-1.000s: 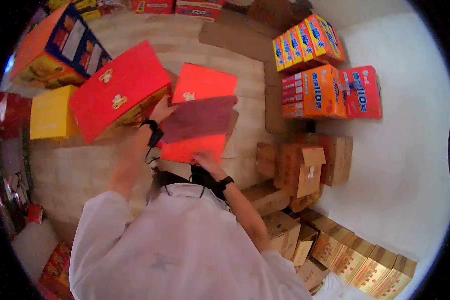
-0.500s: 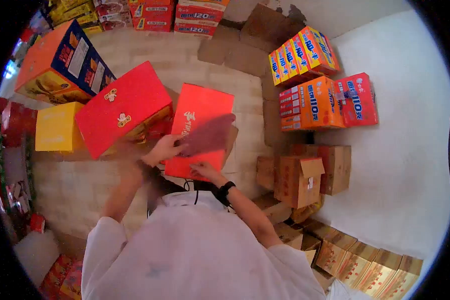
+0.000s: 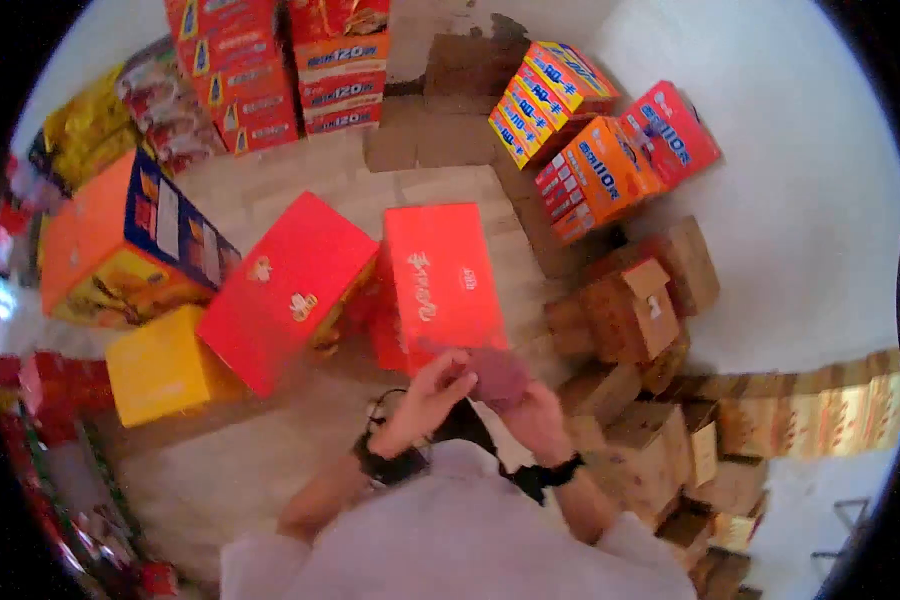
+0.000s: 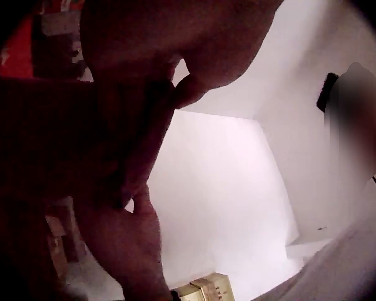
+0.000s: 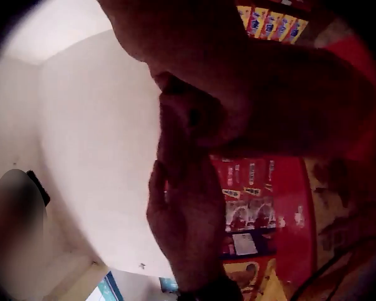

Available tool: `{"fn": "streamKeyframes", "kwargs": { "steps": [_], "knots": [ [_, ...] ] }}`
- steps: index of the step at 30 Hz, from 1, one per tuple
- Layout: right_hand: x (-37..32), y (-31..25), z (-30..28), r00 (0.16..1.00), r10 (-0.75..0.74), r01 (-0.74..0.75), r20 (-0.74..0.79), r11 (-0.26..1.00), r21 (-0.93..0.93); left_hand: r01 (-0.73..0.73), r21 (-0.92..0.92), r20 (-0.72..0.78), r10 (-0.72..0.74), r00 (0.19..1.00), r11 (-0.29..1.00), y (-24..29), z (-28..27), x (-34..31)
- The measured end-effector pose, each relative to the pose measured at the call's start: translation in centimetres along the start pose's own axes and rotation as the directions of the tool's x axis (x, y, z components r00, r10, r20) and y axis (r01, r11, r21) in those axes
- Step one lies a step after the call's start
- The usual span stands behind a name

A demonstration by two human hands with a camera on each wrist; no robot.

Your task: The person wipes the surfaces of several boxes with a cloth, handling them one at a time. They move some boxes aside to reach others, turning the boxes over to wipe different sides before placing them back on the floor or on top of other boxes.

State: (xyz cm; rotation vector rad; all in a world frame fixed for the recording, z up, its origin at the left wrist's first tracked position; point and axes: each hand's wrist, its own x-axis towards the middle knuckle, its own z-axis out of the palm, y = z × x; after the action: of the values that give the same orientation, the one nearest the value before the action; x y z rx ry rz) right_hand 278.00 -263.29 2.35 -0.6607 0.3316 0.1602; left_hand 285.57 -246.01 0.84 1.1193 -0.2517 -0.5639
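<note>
A folded purple-maroon cloth [image 3: 500, 378] is held between both hands, in front of the chest. My left hand [image 3: 425, 400] pinches its left side with thumb and fingers, while my right hand [image 3: 538, 422] grips its right edge. In the left wrist view the dark cloth [image 4: 44, 138] stretches out from between the hands, much in shadow. The right wrist view also has the cloth [image 5: 288, 100] as a dark shape beside the fingers. Just beyond the hands stands an orange-red box [image 3: 445, 270] with pale lettering on top; the cloth overlaps its near edge in the head view.
Left of that box sit a red carton [image 3: 288, 290] with gold clasps, a yellow box [image 3: 165, 365] and a large orange-blue carton [image 3: 135, 240]. Stacked noodle cartons [image 3: 340, 75] line the back. Brown cardboard boxes [image 3: 630, 310] crowd the right side along the white wall [image 3: 790, 230].
The cloth, earlier spread over the orange-red box, is now lifted off and bunched smaller between both hands, nearer the body. The head view has turned, shifting the surroundings.
</note>
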Motion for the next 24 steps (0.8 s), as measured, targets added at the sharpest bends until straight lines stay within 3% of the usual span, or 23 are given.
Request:
{"fn": "streamKeyframes", "kwargs": {
  "steps": [2, 4, 6, 8, 10, 11, 12, 13, 14, 15, 16, 17, 19, 20, 22, 24],
  "knots": [
    [-1.7, -1.0, 2.5, 1.0, 0.013, -0.012, -0.006, 0.999, 0.05, 0.016, 0.121, 0.049, -0.022, 0.999, 0.992, 3.1, 0.0, -1.7],
    [-2.7, -1.4, 3.6, 1.0, 0.024, -0.024, 0.003, 0.995, 0.097, 0.048, 0.111, 0.049, -0.054, 0.997, 0.993, 4.7, 0.2, -2.7],
    [-3.1, -1.3, 3.9, 0.984, 0.127, -0.124, -0.128, 0.992, 0.032, 0.006, 0.178, 0.044, -0.014, 0.999, 0.984, 5.1, 0.3, -2.9],
    [-2.2, -1.3, 4.2, 0.986, 0.14, -0.136, -0.085, 0.989, 0.05, 0.055, 0.126, -0.025, -0.053, 0.998, 0.99, 5.9, 0.4, -2.6],
    [0.0, -0.6, 3.2, 0.979, 0.076, -0.098, -0.19, 0.989, -0.11, 0.032, 0.25, -0.039, -0.023, 0.999, 0.968, 5.7, -0.1, -1.0],
    [1.7, -0.4, 1.1, 0.982, 0.088, -0.122, -0.17, 0.971, -0.204, 0.022, 0.275, -0.066, -0.004, 0.998, 0.961, 5.7, -0.4, 0.0],
    [3.1, -0.7, 0.8, 0.984, 0.078, -0.107, -0.158, 0.976, -0.187, 0.015, 0.296, -0.096, 0.015, 0.995, 0.955, 6.0, -0.4, 0.8],
    [4.5, -1.8, 0.5, 0.998, -0.054, 0.032, -0.034, 0.891, -0.453, -0.035, 0.424, -0.107, 0.088, 0.99, 0.905, 6.6, -0.2, 2.1],
    [5.9, -3.3, 0.6, 0.981, -0.152, 0.194, 0.122, 0.718, -0.669, -0.046, 0.441, -0.099, 0.1, 0.99, 0.896, 7.6, 0.2, 3.6],
    [6.9, -5.2, 2.0, 0.977, -0.162, 0.213, 0.138, 0.719, -0.662, -0.015, 0.305, -0.163, 0.068, 0.984, 0.952, 8.6, 0.7, 5.0],
    [7.7, -7.4, 4.5, 0.984, -0.153, 0.179, 0.096, 0.893, -0.412, 0.007, 0.157, -0.224, 0.028, 0.974, 0.988, 9.7, 1.3, 6.3],
    [8.8, -9.2, 6.4, 0.99, -0.127, 0.134, 0.062, 0.983, -0.125, -0.01, 0.168, -0.225, 0.048, 0.973, 0.986, 11.0, 1.9, 7.6],
    [11.1, -11.9, 8.2, 0.927, -0.356, 0.367, 0.121, 0.926, -0.089, -0.288, 0.339, -0.239, 0.378, 0.894, 0.895, 13.5, 3.3, 9.7],
    [11.0, -13.3, 9.8, 0.924, -0.361, 0.372, 0.128, 0.924, -0.083, -0.294, 0.346, -0.234, 0.385, 0.893, 0.891, 14.5, 4.0, 10.4],
    [9.3, -16.1, 13.3, 0.896, -0.432, 0.427, 0.1, 0.901, 0.071, -0.45, 0.402, -0.127, 0.535, 0.835, 0.798, 16.2, 5.0, 11.3],
    [10.3, -16.5, 12.9, 0.879, -0.464, 0.461, 0.109, 0.886, 0.056, -0.398, 0.389, -0.135, 0.479, 0.867, 0.831, 16.3, 5.4, 11.5]
  ]
}}
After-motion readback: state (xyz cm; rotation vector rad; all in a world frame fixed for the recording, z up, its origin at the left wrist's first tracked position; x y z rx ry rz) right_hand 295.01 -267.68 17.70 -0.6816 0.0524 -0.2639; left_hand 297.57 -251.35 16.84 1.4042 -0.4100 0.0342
